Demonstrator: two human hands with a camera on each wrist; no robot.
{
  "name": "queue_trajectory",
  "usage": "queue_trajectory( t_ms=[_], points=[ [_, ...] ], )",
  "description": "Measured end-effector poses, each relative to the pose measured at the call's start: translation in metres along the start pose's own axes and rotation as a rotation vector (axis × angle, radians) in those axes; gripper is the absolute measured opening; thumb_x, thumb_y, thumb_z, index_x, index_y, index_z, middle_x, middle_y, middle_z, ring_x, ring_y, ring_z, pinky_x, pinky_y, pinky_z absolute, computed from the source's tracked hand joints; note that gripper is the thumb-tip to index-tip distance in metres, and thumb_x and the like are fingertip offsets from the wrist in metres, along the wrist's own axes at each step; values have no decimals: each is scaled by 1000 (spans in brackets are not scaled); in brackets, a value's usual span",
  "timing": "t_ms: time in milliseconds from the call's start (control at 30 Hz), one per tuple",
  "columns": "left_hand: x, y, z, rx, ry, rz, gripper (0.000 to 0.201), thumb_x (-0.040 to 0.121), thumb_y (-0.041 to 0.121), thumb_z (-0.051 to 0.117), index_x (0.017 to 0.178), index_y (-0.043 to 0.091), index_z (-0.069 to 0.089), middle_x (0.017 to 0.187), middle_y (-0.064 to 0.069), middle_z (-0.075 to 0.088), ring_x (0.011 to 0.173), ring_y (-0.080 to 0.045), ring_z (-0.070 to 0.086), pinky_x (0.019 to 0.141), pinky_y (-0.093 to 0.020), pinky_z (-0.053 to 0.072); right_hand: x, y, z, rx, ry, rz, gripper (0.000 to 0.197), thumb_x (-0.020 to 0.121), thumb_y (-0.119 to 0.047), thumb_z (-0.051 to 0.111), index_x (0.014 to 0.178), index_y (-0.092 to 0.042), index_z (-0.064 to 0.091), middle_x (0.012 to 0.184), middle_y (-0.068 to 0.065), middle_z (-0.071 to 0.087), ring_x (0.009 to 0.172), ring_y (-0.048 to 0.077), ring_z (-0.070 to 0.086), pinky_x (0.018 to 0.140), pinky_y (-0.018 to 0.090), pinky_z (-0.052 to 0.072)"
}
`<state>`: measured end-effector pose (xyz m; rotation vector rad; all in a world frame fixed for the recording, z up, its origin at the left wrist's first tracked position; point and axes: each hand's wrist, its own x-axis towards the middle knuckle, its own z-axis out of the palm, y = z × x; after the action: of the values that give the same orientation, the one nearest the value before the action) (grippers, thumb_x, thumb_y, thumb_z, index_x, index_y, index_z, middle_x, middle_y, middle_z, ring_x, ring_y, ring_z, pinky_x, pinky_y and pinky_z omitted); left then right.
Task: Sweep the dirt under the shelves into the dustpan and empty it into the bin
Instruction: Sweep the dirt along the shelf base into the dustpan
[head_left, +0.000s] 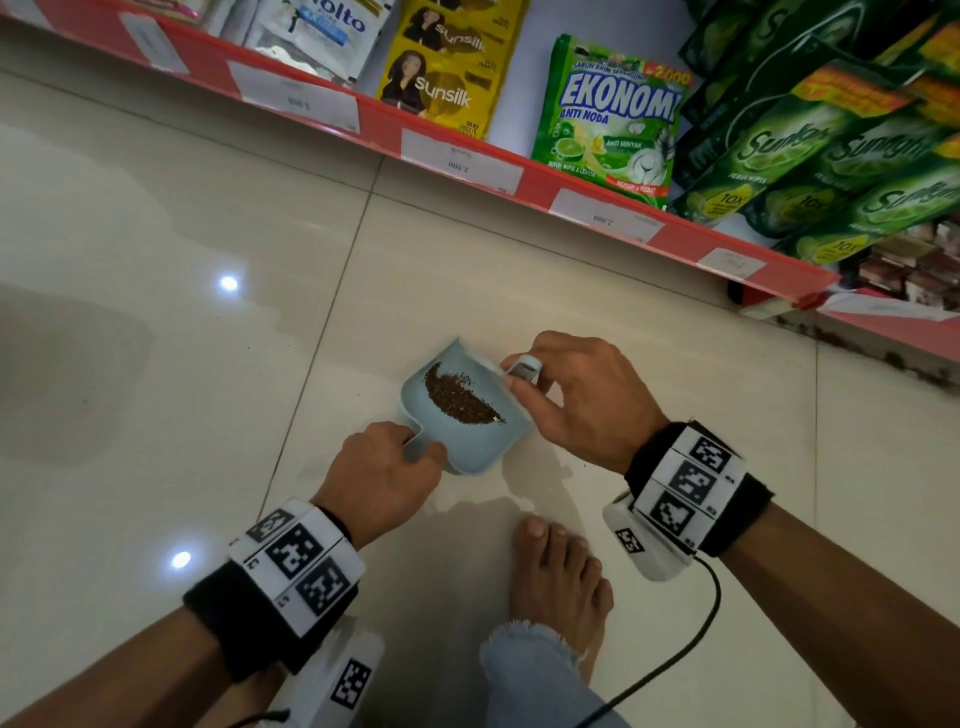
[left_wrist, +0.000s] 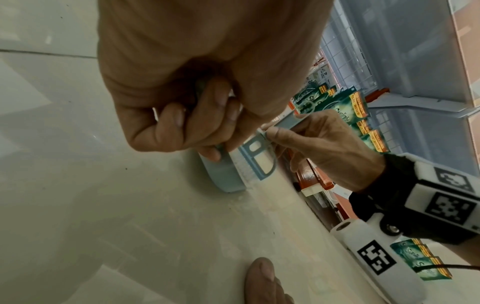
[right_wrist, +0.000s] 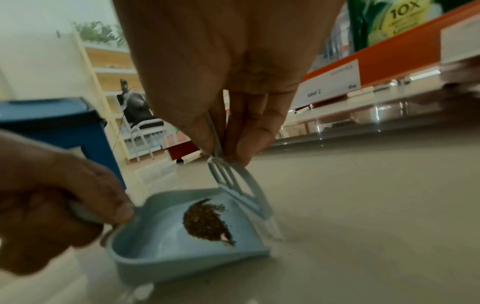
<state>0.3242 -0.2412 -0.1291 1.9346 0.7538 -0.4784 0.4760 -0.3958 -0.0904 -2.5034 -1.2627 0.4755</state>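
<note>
Left hand (head_left: 382, 470) curled round the handle of the pale blue dustpan (head_left: 470, 441), pan flat on the tiled floor (head_left: 156, 260), open lip toward the red shelf (head_left: 467, 150). Right hand (head_left: 576, 400) pinching the small brush (right_wrist: 235, 181) by its handle, bristles at the pan's lip. Dark dirt (head_left: 460, 395) heaped mid-pan. Blue bin (right_wrist: 64, 131) beyond the left hand, on the handle side, well apart from the pan: likely carry leftward along the handle's axis, pan kept level to avoid spilling.
</note>
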Motion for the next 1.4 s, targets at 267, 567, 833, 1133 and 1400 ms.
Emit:
queue_trajectory(
  t_ms=[267, 567, 833, 1133, 1400],
  points=[
    [-3, -2, -2, -12, 9, -17, 47, 95, 32, 59, 54, 19, 39, 53, 6, 45, 53, -9, 44, 49, -23, 31, 5, 4, -5, -156, 169, 90, 22, 97, -29, 52, 98, -18, 71, 84, -2, 60, 68, 22, 59, 59, 38, 51],
    [-5, -4, -5, -13, 8, -16, 47, 95, 32, 59, 54, 20, 39, 55, 5, 45, 54, -9, 44, 50, -23, 30, 3, -1, -3, 19, 273, 71, 21, 96, -30, 56, 97, -19, 73, 81, -4, 64, 67, 18, 61, 59, 38, 52],
    [-7, -7, -6, -12, 2, -12, 46, 95, 32, 58, 55, 20, 40, 55, 5, 46, 54, -9, 44, 50, -23, 31, 5, -4, 3, 177, 103, 126, 30, 94, -37, 55, 93, -14, 74, 82, -2, 72, 68, 16, 65, 67, 39, 55],
    [-10, -9, -9, -19, 12, -25, 45, 95, 32, 58, 56, 19, 40, 56, 3, 46, 55, -12, 45, 51, -24, 32, 3, -6, 1, -103, 44, 70, 28, 97, -34, 49, 93, -18, 71, 81, -3, 62, 68, 21, 60, 61, 36, 51],
    [-13, -11, -11, -31, 29, -37, 45, 94, 31, 59, 56, 17, 40, 57, 3, 46, 55, -12, 45, 51, -25, 31, 6, -12, 4, -146, 249, 97, 19, 95, -31, 54, 96, -24, 71, 82, -5, 63, 68, 22, 61, 56, 36, 51]
  ],
)
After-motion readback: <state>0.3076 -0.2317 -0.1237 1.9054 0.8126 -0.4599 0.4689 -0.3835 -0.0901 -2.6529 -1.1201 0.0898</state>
